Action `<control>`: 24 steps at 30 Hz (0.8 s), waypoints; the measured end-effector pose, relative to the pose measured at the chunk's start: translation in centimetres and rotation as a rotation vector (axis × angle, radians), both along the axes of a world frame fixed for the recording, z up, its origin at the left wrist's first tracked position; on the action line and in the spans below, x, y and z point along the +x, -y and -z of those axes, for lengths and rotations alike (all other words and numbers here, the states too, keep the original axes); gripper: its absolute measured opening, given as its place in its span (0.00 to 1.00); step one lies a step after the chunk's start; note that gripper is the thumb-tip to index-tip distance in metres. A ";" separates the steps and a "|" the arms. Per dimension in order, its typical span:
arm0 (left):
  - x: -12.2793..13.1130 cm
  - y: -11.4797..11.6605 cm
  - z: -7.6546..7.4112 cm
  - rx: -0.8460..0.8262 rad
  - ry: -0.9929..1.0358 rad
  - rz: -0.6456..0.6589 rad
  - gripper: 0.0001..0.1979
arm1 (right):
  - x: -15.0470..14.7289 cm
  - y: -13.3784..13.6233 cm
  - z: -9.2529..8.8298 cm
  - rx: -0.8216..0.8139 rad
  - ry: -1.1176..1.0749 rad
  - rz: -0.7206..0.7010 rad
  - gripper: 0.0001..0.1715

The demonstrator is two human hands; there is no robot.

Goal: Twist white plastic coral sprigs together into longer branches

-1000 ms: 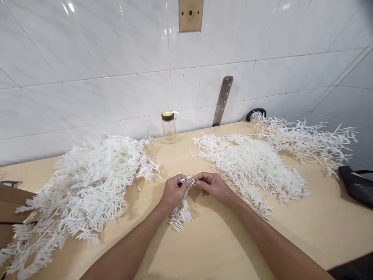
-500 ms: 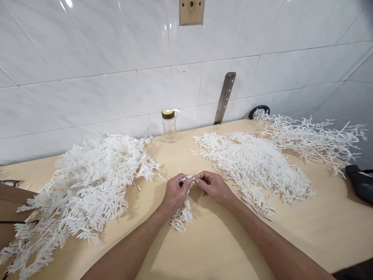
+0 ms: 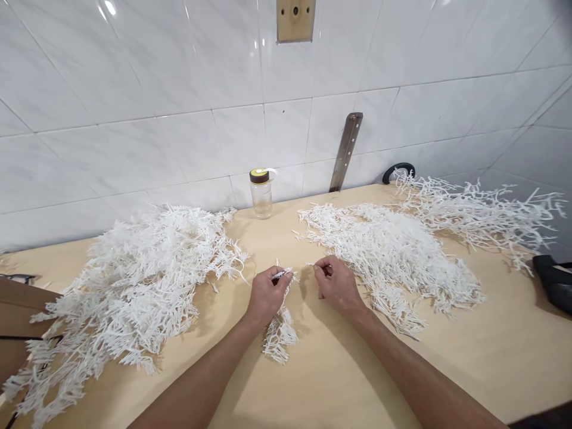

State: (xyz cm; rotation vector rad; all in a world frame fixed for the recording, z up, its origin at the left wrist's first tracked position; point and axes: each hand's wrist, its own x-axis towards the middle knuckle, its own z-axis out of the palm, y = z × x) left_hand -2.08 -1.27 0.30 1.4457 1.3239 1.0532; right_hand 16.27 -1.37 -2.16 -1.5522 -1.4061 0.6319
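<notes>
My left hand point(image 3: 265, 295) is closed on a white plastic branch point(image 3: 279, 330) whose lower part hangs down onto the wooden table point(image 3: 322, 369). Just to its right, my right hand point(image 3: 335, 284) pinches a small white plastic piece, held a little apart from the branch. A big heap of white branched pieces point(image 3: 129, 286) lies to the left. A second pile of smaller white pieces point(image 3: 393, 250) lies to the right, close to my right hand.
A clear jar with a brown lid point(image 3: 261, 192) stands at the back by the tiled wall. A metal strip point(image 3: 346, 152) leans on the wall. Bare white stems point(image 3: 478, 208) lie far right, a black object point(image 3: 554, 285) at the right edge, cardboard point(image 3: 18, 316) at the left.
My hands, joined on the branch before, have come apart. The right hand has drawn away to the right with a small piece in its fingers.
</notes>
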 end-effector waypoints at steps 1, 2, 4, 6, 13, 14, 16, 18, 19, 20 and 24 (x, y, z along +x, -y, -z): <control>-0.1 -0.1 0.1 -0.002 0.048 0.008 0.17 | 0.3 0.0 -0.1 0.032 0.043 0.034 0.07; -0.1 -0.2 0.1 -0.006 0.088 0.012 0.18 | 0.5 0.0 -0.2 0.080 0.096 0.076 0.08; -0.1 -0.3 0.1 -0.032 0.134 0.031 0.20 | 0.8 0.1 -0.7 0.199 0.194 0.156 0.09; -0.1 -0.3 0.0 -0.056 0.150 0.051 0.21 | 0.8 0.4 -1.3 0.286 0.238 0.174 0.11; 0.0 -0.2 -0.4 -0.058 0.136 0.058 0.19 | -1.7 1.8 -2.5 0.162 0.065 -0.197 0.14; 0.1 -0.2 -0.4 -0.059 0.134 0.057 0.19 | -2.0 1.9 -2.4 0.143 0.047 -0.215 0.14; 0.1 -0.2 -0.4 -0.057 0.128 0.056 0.18 | -2.3 1.9 -2.1 0.096 0.016 -0.227 0.14; 0.1 -0.1 -0.5 -0.050 0.119 0.051 0.18 | -2.3 1.8 -1.9 0.048 -0.015 -0.226 0.14; 0.1 -0.1 -0.5 -0.046 0.115 0.047 0.18 | -2.3 1.8 -1.8 0.033 -0.026 -0.225 0.14; 0.2 -0.1 -0.5 -0.041 0.111 0.043 0.18 | -2.3 1.8 -1.8 0.026 -0.035 -0.224 0.14; 0.3 0.0 -0.6 -0.030 0.094 0.019 0.16 | -2.3 1.9 -2.0 0.046 -0.049 -0.220 0.13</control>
